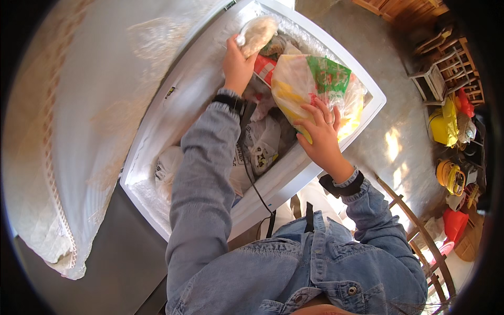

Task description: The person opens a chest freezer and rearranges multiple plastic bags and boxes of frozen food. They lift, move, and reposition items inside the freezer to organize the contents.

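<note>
My left hand (239, 65) grips a pale, lumpy package in clear plastic (259, 34) over the far end of an open chest freezer (315, 33). With its fingers spread, my right hand (323, 132) rests on a large plastic bag (293, 84) printed in green, yellow and red. That bag fills the freezer's right end, and its contents cannot be made out. Between my hands lies a red and white package (265, 69), partly covered. Deeper inside sit white plastic bags (263, 143) with dark print. Another white bag (167, 167) lies at the near left, partly behind my left sleeve.
Frost coats the freezer's inner walls (145, 199). A lace-edged cloth (98, 98) hangs over the raised lid at left. A black cable (252, 179) runs down my front across the freezer rim. At right are wooden chairs (437, 80), a yellow bag (447, 122) and a curved wooden frame (423, 222).
</note>
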The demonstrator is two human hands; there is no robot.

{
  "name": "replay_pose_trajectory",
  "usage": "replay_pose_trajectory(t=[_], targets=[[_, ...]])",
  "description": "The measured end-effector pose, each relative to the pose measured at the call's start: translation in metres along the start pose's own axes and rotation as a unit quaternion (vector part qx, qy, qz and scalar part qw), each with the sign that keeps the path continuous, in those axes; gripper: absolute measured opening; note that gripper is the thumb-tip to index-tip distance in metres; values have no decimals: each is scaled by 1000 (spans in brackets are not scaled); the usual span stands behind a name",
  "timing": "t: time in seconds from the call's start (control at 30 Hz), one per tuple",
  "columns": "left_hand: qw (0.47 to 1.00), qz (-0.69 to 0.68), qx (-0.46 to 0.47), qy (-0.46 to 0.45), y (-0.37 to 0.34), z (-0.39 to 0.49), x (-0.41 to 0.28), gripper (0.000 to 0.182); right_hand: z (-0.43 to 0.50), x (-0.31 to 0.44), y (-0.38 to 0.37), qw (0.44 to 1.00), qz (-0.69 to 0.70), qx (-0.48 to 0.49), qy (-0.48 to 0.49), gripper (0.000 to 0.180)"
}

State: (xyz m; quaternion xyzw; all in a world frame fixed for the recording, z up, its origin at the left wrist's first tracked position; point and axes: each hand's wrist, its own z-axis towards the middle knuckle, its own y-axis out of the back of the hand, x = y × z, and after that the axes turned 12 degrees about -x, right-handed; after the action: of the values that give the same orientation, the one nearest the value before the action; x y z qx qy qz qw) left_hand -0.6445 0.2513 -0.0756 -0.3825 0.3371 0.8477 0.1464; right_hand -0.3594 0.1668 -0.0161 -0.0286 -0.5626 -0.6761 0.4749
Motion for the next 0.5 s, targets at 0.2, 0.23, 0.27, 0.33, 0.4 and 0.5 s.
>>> replay_pose_trajectory(t=[0.2, 0.23, 0.27, 0.33, 0.4, 0.5], targets=[[968, 117, 70, -210, -32, 19, 16, 60, -8, -9, -6, 1000, -6, 18, -18, 27], [962, 141, 100, -213, -33, 20, 17, 61, -10, -9, -7, 1000, -3, 11, -17, 28], [966, 146, 137, -163, -31, 20, 18, 52, -11, -9, -9, 1000, -14, 10, -18, 28], [967, 46, 156, -198, -24, 24, 17, 58, -11, -7, -11, 999, -24, -1, -22, 28], [952, -20, 198, -233, -8, 28, 19, 74, -9, -2, -13, 999, -28, -6, -33, 28], [956, -24, 193, -219, 30, 23, 30, 75, -8, 16, -13, 998, -28, -46, -36, 24]])
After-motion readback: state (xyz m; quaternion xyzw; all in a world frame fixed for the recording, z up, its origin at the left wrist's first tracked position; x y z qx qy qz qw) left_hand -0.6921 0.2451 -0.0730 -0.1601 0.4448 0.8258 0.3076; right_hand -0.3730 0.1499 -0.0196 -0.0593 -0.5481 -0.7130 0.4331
